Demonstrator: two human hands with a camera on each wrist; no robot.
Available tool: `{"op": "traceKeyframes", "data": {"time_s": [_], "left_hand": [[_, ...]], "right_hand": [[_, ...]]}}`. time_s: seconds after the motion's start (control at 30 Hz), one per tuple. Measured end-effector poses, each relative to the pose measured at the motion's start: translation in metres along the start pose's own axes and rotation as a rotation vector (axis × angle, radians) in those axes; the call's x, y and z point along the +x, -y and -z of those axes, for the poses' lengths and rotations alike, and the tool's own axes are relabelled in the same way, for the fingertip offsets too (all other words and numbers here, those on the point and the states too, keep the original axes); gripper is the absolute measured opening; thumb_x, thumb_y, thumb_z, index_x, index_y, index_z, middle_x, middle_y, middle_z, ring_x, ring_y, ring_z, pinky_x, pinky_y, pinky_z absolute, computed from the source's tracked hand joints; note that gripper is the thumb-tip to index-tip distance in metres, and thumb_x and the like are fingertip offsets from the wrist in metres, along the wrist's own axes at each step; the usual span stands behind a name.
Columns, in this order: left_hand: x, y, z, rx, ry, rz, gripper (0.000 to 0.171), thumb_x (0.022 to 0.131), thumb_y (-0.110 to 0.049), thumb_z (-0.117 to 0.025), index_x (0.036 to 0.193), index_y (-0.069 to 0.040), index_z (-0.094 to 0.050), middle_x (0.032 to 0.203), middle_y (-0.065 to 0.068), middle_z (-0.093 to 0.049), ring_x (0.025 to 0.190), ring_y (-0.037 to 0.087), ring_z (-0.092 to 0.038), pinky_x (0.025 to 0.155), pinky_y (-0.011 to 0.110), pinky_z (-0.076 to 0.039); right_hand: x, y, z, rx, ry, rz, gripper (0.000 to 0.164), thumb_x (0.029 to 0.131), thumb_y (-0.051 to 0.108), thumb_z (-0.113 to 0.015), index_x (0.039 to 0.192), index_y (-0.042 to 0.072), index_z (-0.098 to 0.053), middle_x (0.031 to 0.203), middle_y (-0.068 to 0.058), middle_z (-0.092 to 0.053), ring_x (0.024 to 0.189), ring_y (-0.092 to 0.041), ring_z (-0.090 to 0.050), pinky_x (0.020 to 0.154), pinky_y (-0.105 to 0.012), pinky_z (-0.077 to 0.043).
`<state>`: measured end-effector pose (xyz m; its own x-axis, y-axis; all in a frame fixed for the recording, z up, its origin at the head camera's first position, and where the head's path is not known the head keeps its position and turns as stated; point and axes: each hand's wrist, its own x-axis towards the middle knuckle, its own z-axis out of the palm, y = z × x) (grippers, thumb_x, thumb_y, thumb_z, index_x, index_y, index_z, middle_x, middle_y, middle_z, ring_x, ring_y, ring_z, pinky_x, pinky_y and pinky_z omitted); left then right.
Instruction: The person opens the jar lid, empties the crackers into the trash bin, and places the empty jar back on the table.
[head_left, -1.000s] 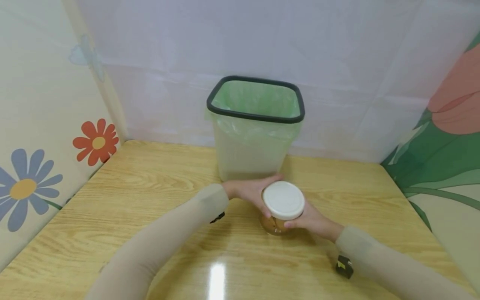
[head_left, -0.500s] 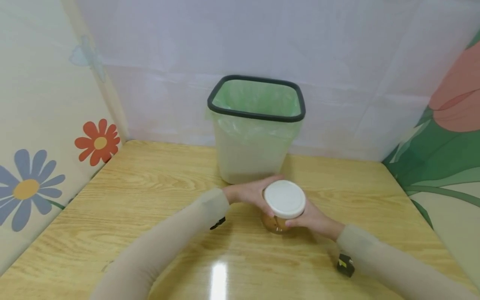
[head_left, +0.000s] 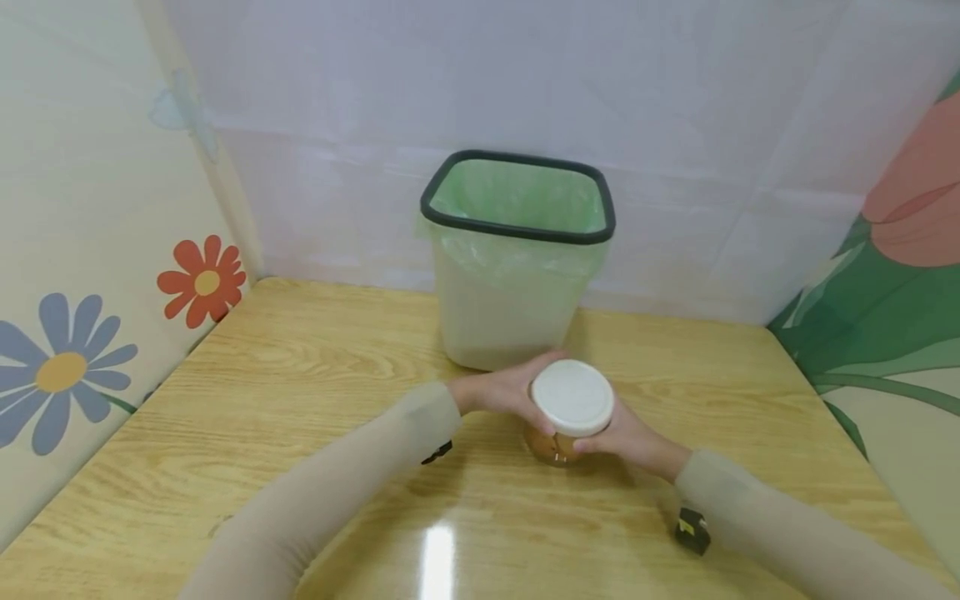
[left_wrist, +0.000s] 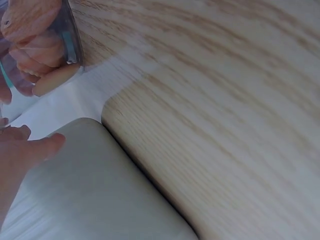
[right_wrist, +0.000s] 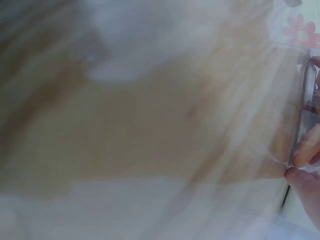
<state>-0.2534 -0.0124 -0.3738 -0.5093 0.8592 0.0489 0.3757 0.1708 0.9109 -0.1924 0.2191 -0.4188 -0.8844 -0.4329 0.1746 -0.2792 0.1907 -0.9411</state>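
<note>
Both hands are grasping one clear jar [head_left: 553, 452] between them. The left hand [head_left: 508, 392] is wrapped around its left side, with the thumb on the near side and fingers reaching round the far side, just below the lid. The right hand [head_left: 633, 439] grips the opposite side, its thumb on the near side of the glass. A round white lid [head_left: 572, 397] covers the top, facing up between the hands. Orange-brown pieces [left_wrist: 37, 55] show through the jar's wall in the left wrist view. The jar looks about upright over the tabletop [head_left: 525, 533]; whether its base touches the wood cannot be told.

Just beyond the left hand stands a pale bin [head_left: 510, 308] with a black rim [head_left: 517, 229] and a green liner bag [head_left: 525, 196] inside. The left wrist view shows a finger in front of the bin's wall, but contact between them is unclear.

Beige sleeves [head_left: 780, 517] cover both forearms, and a small black device [head_left: 692, 531] sits under the right wrist. Past the hands and the bin hangs a white sheet [head_left: 337, 83]. Well to the left of the left hand are a red flower [head_left: 202, 282] and a blue flower [head_left: 63, 371], both printed.
</note>
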Motion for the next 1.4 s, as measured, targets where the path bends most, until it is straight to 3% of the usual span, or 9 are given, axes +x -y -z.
{"op": "traceKeyframes", "data": {"time_s": [0.13,0.3,0.4,0.93,1.17,1.4], "left_hand": [[0.000,0.000,-0.001,-0.008,-0.008,-0.017,0.102,0.072,-0.002,-0.080,0.151,-0.001,-0.016,0.143,0.017,-0.037,0.129,0.022,-0.040,0.110,0.033,-0.029],[0.000,0.002,-0.003,-0.018,-0.020,-0.021,0.102,0.071,-0.002,-0.080,0.151,-0.001,-0.017,0.144,0.017,-0.037,0.130,0.022,-0.040,0.111,0.034,-0.029],[0.001,0.003,-0.004,-0.020,-0.023,-0.036,0.101,0.070,-0.003,-0.081,0.151,-0.001,-0.019,0.143,0.017,-0.037,0.130,0.022,-0.040,0.110,0.034,-0.030],[-0.002,0.005,-0.008,0.000,-0.068,-0.035,0.099,0.072,-0.007,-0.081,0.150,-0.001,-0.020,0.141,0.015,-0.039,0.127,0.021,-0.042,0.109,0.034,-0.031],[-0.004,0.002,-0.011,0.000,-0.090,-0.002,0.102,0.071,-0.007,-0.082,0.151,-0.003,-0.019,0.144,0.016,-0.037,0.129,0.022,-0.041,0.110,0.035,-0.030],[-0.004,0.002,-0.013,0.004,-0.107,-0.020,0.101,0.070,-0.005,-0.083,0.149,-0.002,-0.022,0.141,0.015,-0.039,0.127,0.021,-0.043,0.109,0.033,-0.032]], "right_hand": [[0.000,-0.001,0.001,-0.012,-0.001,-0.005,0.103,0.068,0.010,-0.087,0.145,-0.010,-0.022,0.139,-0.029,-0.041,0.123,-0.023,-0.045,0.108,-0.033,-0.030],[-0.001,0.000,0.001,-0.013,0.002,-0.024,0.104,0.068,0.009,-0.086,0.146,-0.010,-0.020,0.140,-0.029,-0.039,0.127,-0.036,-0.041,0.110,-0.053,-0.024],[-0.001,0.000,0.001,-0.014,-0.003,-0.023,0.104,0.067,0.008,-0.086,0.145,-0.010,-0.020,0.139,-0.030,-0.039,0.127,-0.041,-0.039,0.109,-0.057,-0.022],[-0.001,0.000,0.000,-0.011,-0.013,-0.008,0.102,0.066,0.004,-0.085,0.144,-0.011,-0.021,0.137,-0.031,-0.040,0.126,-0.044,-0.038,0.108,-0.060,-0.021],[0.000,0.000,0.000,-0.008,-0.008,-0.007,0.103,0.067,0.007,-0.086,0.144,-0.011,-0.021,0.138,-0.031,-0.039,0.126,-0.044,-0.038,0.108,-0.060,-0.021],[-0.001,0.000,0.000,-0.007,-0.006,-0.007,0.102,0.067,0.006,-0.086,0.144,-0.011,-0.021,0.138,-0.031,-0.039,0.125,-0.038,-0.040,0.109,-0.053,-0.024]]}}
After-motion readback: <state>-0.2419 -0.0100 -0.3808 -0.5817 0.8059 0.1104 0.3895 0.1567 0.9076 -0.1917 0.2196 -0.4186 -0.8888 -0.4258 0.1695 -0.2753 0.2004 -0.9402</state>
